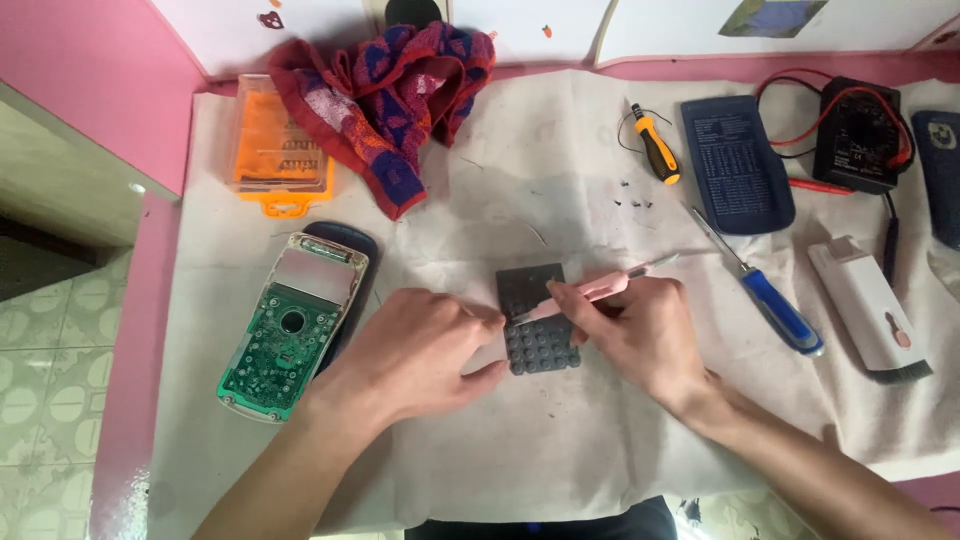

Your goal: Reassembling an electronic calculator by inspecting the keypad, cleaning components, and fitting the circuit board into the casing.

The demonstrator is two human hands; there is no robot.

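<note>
A dark grey rubber keypad mat [537,318] with rows of round buttons lies on a white cloth [560,440] in the middle. My left hand [415,355] rests at its left edge, fingertips pinching the mat. My right hand [635,330] grips a thin pink tool [590,293], its tip down on the mat near my left fingers. To the left lies an opened calculator body [290,325], its green circuit board showing.
An orange bit case [280,145] and a red-blue towel [390,90] lie at the back left. Right of centre lie a yellow screwdriver [655,145], loose screws [632,197], a blue-handled screwdriver [770,300], a dark back cover [737,163], a multimeter [855,135] and a white brush tool [870,310].
</note>
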